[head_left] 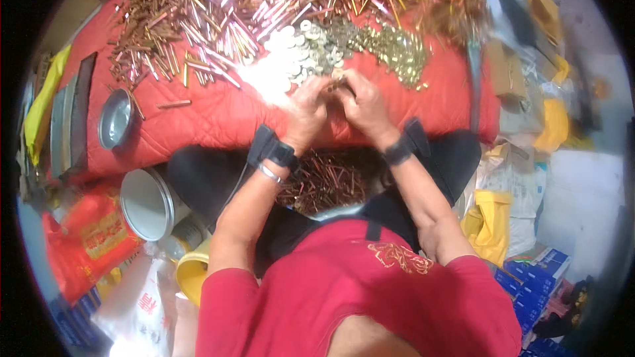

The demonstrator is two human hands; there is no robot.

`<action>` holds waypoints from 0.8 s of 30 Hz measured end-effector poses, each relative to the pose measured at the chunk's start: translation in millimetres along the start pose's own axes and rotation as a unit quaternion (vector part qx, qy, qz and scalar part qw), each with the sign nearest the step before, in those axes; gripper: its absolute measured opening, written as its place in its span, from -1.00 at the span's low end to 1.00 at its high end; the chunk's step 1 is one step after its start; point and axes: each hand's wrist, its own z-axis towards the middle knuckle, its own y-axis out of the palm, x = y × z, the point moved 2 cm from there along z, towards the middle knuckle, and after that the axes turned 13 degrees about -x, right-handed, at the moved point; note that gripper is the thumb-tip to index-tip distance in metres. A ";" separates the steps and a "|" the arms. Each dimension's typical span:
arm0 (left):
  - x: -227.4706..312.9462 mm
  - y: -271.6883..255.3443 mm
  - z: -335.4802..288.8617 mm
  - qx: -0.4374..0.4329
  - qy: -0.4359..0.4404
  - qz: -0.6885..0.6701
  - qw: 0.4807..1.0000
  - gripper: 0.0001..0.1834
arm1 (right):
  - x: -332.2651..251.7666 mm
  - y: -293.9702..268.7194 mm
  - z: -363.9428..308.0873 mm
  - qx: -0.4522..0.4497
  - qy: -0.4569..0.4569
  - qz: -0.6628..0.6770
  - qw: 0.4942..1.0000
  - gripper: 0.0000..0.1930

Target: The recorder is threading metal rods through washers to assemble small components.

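My left hand (307, 109) and my right hand (366, 109) meet above the near part of a red quilted cover. The fingers of both are closed around a small brownish metal piece (334, 84), end toward me; its exact kind is hard to make out. Just beyond them lies a heap of pale round washers (309, 49). To its right spreads a pile of small yellowish metal nuts (397, 53). Behind both, a large heap of long thin metal bolts or rods (225, 10) covers the far side. Between my legs sits a container with more brown metal rods (327, 182).
On the left of the red cover (218, 122) rests a metal bowl (115, 119), with two loose rods nearby. A lidded white bucket (147, 205), a yellow bucket (193, 274) and a red bag (89, 238) stand at my left. Yellow sacks (489, 221) and blue boxes (536, 284) are at right.
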 end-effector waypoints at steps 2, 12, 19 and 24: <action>0.5 -5.1 5.7 -0.003 -0.019 -0.035 0.999 -0.75 | 6.6 -1.8 8.3 -0.008 0.009 0.045 0.999 -0.87; 6.8 -18.9 10.2 -0.027 -0.211 -0.570 0.794 -0.80 | -7.3 -47.3 12.2 0.056 0.101 0.234 0.965 -0.93; 26.8 -23.8 -7.8 -0.107 -0.273 -0.592 0.750 -0.81 | -16.5 -46.0 3.1 0.019 0.061 0.258 0.964 -0.88; 29.4 -29.4 -7.4 -0.144 -0.253 -0.596 0.748 -0.81 | -27.1 -45.7 -1.3 0.009 0.028 0.292 0.956 -0.81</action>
